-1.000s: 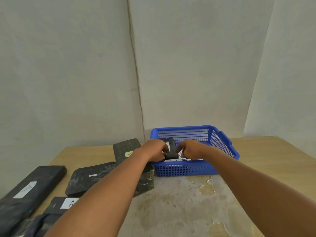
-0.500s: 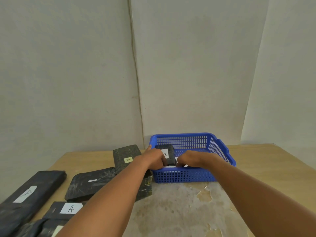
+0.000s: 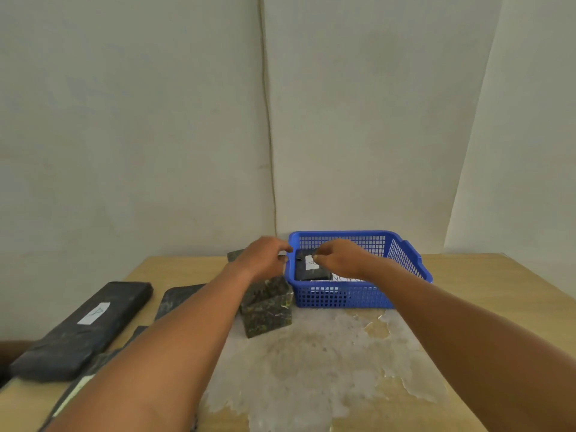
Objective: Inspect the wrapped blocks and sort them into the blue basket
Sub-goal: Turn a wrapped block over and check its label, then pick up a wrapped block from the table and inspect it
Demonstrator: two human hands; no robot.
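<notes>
Both hands are up at the blue plastic mesh basket on the far side of the wooden counter, and the small black wrapped block with a white label lies flat inside, at the basket's left end, with something pale and thin beside it on the floor of the basket that I can't make out. The left hand hovers just outside the basket's left rim, fingers loosely curled and holding nothing. The right hand hangs over the block, fingers bunched close above the label; touching it or just clear, I cannot tell. This looks like the drop-off step of one block, more or less done. Next up, by my reading: swing left for another. The mottled dark-green wrapped block stands just beside the basket's near left corner, and the long black wrapped block with a white label waits well off to the near left.
</notes>
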